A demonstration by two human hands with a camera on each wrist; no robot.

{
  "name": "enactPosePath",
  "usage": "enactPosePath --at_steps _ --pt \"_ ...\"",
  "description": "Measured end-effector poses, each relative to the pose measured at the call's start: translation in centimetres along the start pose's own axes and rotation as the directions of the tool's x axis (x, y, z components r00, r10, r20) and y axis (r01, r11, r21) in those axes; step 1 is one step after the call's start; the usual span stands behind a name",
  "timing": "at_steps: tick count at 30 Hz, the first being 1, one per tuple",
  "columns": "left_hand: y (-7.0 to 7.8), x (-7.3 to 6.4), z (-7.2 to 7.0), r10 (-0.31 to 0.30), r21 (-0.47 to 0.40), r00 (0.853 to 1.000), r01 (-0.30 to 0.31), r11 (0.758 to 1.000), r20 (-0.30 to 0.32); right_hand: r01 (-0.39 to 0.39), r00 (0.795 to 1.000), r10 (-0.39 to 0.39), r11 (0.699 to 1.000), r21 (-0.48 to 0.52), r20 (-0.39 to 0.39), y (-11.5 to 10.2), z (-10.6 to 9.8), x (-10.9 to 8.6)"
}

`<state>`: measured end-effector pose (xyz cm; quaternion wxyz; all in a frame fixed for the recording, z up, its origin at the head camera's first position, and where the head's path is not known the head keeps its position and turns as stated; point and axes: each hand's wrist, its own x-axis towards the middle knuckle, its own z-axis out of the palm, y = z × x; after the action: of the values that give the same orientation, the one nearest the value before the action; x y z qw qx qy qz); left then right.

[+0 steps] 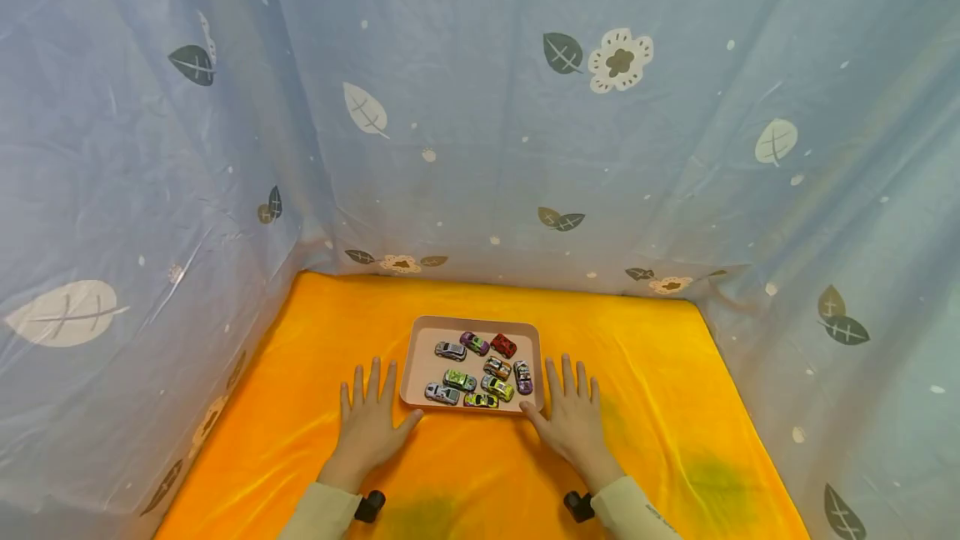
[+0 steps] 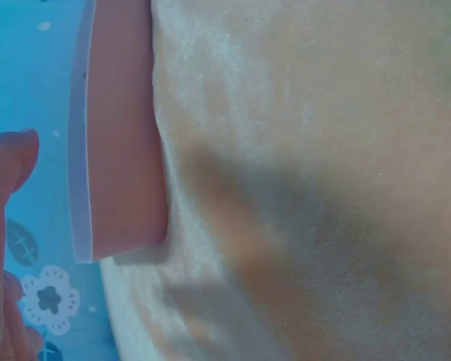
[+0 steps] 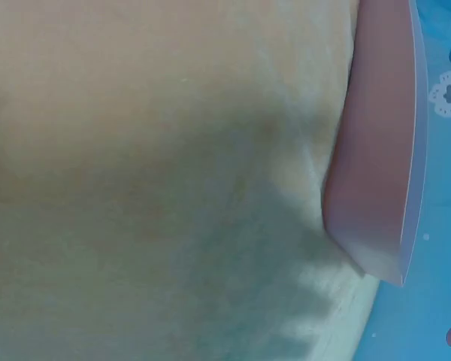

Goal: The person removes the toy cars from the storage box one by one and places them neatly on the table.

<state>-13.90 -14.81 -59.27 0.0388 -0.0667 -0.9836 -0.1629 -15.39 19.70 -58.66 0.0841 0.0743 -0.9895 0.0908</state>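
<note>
A shallow pink tray [image 1: 422, 332] lies on the yellow cloth with several small toy cars in it. Among them are a red car [image 1: 503, 346], a purple and green car [image 1: 474, 342], a green car [image 1: 459, 380] and a purple and white car [image 1: 522, 377] by the right wall. My left hand [image 1: 369, 432] is spread with straight fingers beside the tray's front left corner. On the other side my right hand [image 1: 576, 427] is spread too, its thumb tip overlapping the front right corner in the head view. Both hands hold nothing. Each wrist view shows the tray's outer wall [image 2: 124, 150].
The yellow cloth [image 1: 360, 307] covers the surface under the tray and is wrinkled in places. Pale blue curtains [image 1: 480, 107] with leaf and flower prints hang at the back and on both sides. A small black device [image 1: 370, 507] sits at each wrist.
</note>
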Motion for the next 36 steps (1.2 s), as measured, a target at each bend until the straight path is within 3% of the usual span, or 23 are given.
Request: enactPosePath --at_steps 7,12,15,19,24,27,36 --pt "-0.1 0.2 -0.1 -0.014 -0.063 1.0 0.015 0.998 0.01 0.007 1.0 -0.007 0.999 0.037 -0.018 -0.5 0.0 0.6" --pt "0.2 0.8 0.0 -0.044 -0.207 0.999 0.047 0.977 0.019 0.006 1.0 -0.002 0.987 0.16 -0.026 -1.4 0.1 1.5" --pt "0.5 1.2 0.1 -0.069 -0.337 0.997 0.072 0.939 0.021 0.006 1.0 0.003 0.957 0.291 -0.031 -2.0 0.3 2.1" --pt "0.8 1.7 0.5 -0.103 -0.504 0.994 0.108 0.857 0.038 -0.022 0.999 0.033 0.901 0.433 -0.016 -2.5 0.7 2.5" --pt "1.0 2.2 1.0 -0.123 -0.662 0.99 0.141 0.736 0.074 -0.009 0.999 0.024 0.847 0.531 -0.021 -2.8 1.1 2.8" --pt "1.1 2.5 1.2 -0.132 -0.712 0.987 0.159 0.684 0.094 0.012 0.999 0.012 0.825 0.564 -0.04 -3.0 1.2 3.0" --pt "1.1 2.7 2.1 -0.157 -0.739 0.984 0.169 0.652 0.086 0.039 0.999 -0.025 0.85 0.526 -0.033 -2.9 2.9 3.5"
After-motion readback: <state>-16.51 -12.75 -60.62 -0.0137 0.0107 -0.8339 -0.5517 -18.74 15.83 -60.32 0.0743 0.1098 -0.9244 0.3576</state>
